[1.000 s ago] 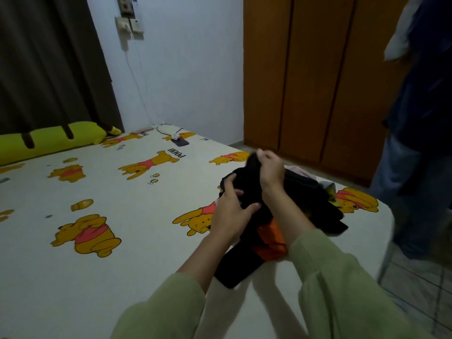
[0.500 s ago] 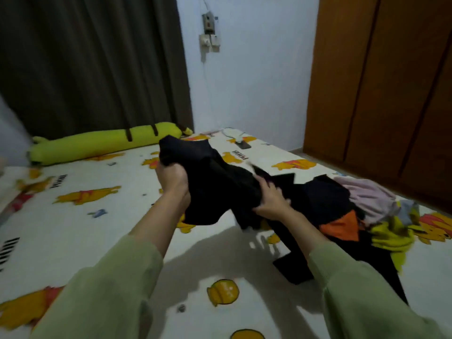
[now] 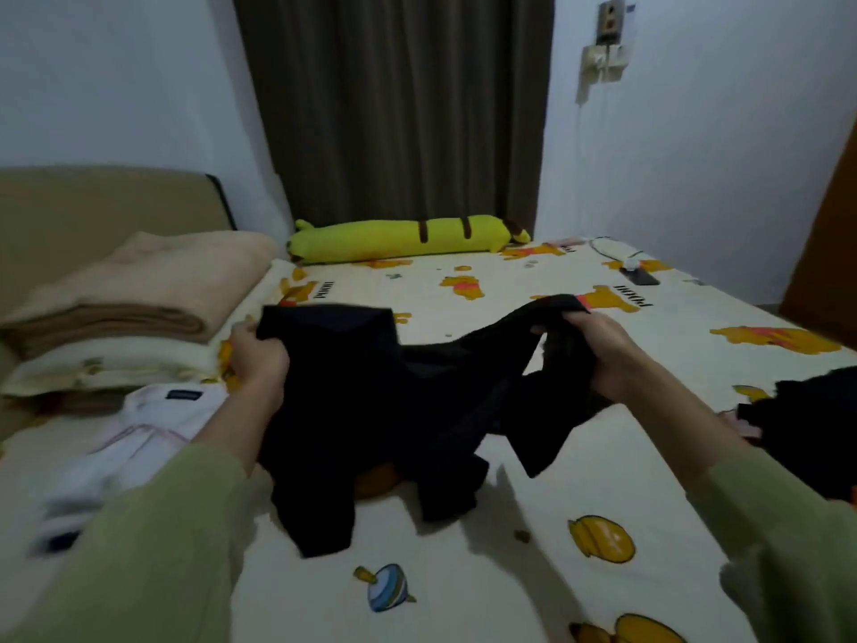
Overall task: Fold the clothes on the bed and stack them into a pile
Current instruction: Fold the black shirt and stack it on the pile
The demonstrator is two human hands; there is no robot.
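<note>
A yellow bolster [image 3: 408,236] is shown lying before a dark curtain [image 3: 394,109], with folded beige blankets [image 3: 139,290] stacked at left, a wall socket [image 3: 605,62] mounted at right, and a phone [image 3: 640,276] placed below it.

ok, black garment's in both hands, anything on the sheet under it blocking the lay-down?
Nothing visible. The left hand and right hand grip the black garment over bare bed sheet. The white folded clothes lie left, the dark clothes heap right, both clear of it.
</note>
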